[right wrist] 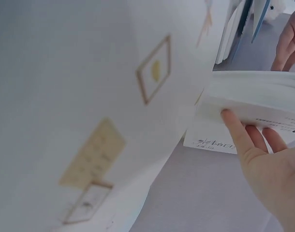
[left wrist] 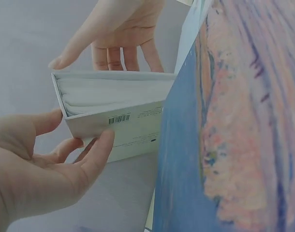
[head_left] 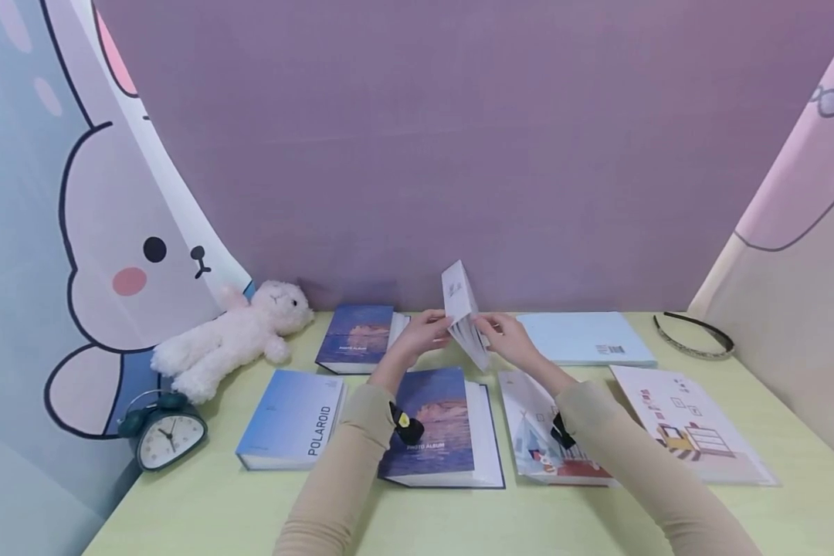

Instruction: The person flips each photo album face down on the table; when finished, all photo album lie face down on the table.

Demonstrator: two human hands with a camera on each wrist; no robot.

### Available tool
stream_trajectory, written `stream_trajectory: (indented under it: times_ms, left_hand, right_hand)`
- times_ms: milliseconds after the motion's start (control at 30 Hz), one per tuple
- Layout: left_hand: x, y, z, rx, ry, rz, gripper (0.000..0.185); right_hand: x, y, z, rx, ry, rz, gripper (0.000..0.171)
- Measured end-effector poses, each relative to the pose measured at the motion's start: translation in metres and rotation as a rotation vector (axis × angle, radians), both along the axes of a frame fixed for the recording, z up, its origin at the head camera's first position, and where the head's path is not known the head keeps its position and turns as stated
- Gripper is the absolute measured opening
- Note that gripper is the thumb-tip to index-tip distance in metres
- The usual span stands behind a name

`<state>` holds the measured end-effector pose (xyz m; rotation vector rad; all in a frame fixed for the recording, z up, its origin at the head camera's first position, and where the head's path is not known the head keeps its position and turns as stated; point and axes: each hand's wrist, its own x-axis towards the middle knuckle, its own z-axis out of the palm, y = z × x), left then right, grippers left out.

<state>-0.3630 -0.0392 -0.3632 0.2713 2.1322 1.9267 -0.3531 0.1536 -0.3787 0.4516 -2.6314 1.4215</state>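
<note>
Both hands hold a white album (head_left: pixel 461 292) up above the back middle of the table, tilted, with its page edges fanned slightly apart. My left hand (head_left: pixel 422 333) grips one lower side; in the left wrist view its fingers lie on the cover (left wrist: pixel 92 124) near a barcode. On the opposite side my right hand (head_left: pixel 510 340) grips the album, fingertips on the printed cover in the right wrist view. Beneath the left forearm lies a blue photo album (head_left: pixel 434 409) with a rocky sea picture. An illustrated album (head_left: pixel 528 417) is partly covered by the right forearm.
Another sea-picture album (head_left: pixel 356 332) lies at the back, a blue Polaroid album (head_left: pixel 288 417) at front left. A plush toy (head_left: pixel 229 340) and alarm clock (head_left: pixel 170 436) stand left. At right are a light blue album (head_left: pixel 584 336), a pink illustrated one (head_left: pixel 695 432) and a headband (head_left: pixel 695 340).
</note>
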Motion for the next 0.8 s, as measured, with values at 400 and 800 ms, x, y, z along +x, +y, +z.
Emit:
stream_trajectory:
  times_ms: [400,800]
  left_hand:
    - [0.003,0.012,0.003,-0.039,0.09,-0.034,0.053]
    - [-0.001,-0.001,-0.003,-0.144,0.022,-0.188,0.051]
  right_hand:
    - [0.002,0.0,0.002,-0.06,-0.105,-0.032,0.076]
    - [0.001,0.003,-0.002,-0.176,-0.046,-0.043,0.06]
